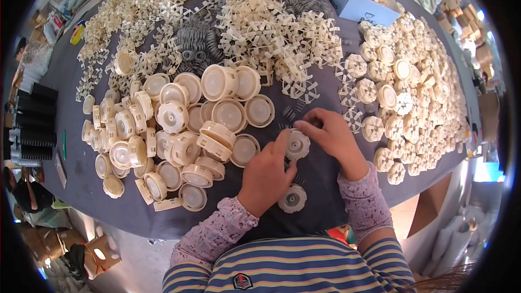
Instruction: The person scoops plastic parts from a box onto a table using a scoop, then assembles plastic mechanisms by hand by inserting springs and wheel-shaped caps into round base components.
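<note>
Both hands, left hand (266, 176) and right hand (332, 137), pinch one cream round cap (297, 144), just right of the heap of cups (179, 130).

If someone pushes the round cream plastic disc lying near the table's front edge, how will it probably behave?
The round cream plastic disc lies flat, so it would probably slide, not roll. It looks like thin moulded plastic, so likely light and stiff. Near the grey table edge, a strong push might send it off.

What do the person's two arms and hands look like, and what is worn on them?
Both hands, the left hand and the right hand, are bare, with no gloves. No rings or watch can be made out. Each forearm has a long pinkish sleeve with a small speckled floral print, ending in a gathered cuff at the wrist. Over this lies a garment with navy, yellow and white stripes.
</note>
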### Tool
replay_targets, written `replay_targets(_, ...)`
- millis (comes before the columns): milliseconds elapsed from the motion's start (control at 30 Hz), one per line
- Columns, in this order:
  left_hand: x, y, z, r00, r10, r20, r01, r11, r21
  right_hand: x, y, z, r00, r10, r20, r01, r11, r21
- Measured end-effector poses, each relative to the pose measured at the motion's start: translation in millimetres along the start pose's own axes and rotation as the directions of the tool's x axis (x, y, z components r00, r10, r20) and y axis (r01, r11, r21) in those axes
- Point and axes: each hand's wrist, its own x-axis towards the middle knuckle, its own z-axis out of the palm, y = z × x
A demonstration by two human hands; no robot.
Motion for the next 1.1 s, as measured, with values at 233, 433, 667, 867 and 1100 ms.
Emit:
replay_targets(233, -21.3, -15.0, -4.8, 0.994, 0.042, 0.102, -0.046, 0.998, 0.038, 10.5, -6.8, 0.0, 0.958, -0.072, 0.276, 0.072, 0.997, 0.01)
replay_targets(433, -15.8, -16.9, -5.4, 0.995, 0.065, -0.074, -0.075, 0.987, -0.145, -4.3, -19.6, -16.8, 0.996, -0.083, 0.01, 0.083, 0.996, -0.021)
replay_targets(667, -17.1, -14.3, -28.2, 0.77, -0.291, 0.568, 0.589, -0.02, -0.808, -55.4, -10.1, -2.6, 0.978, -0.159, 0.132, 0.002, 0.65, 0.76)
replay_targets(867, -29.4, -19.3, -32.5, 0.753, -0.101, 0.651, 0.655, 0.211, -0.725, -50.4, -0.8, 13.0, 0.838, -0.54, 0.075, 0.545, 0.837, -0.057)
replay_targets(1100, -63.8, -17.2, -49.1, 0.756, -0.085, 0.649, 0.605, 0.469, -0.643, -83.5, -35.9, -14.6, 0.714, -0.664, -0.222, 0.645, 0.747, -0.16)
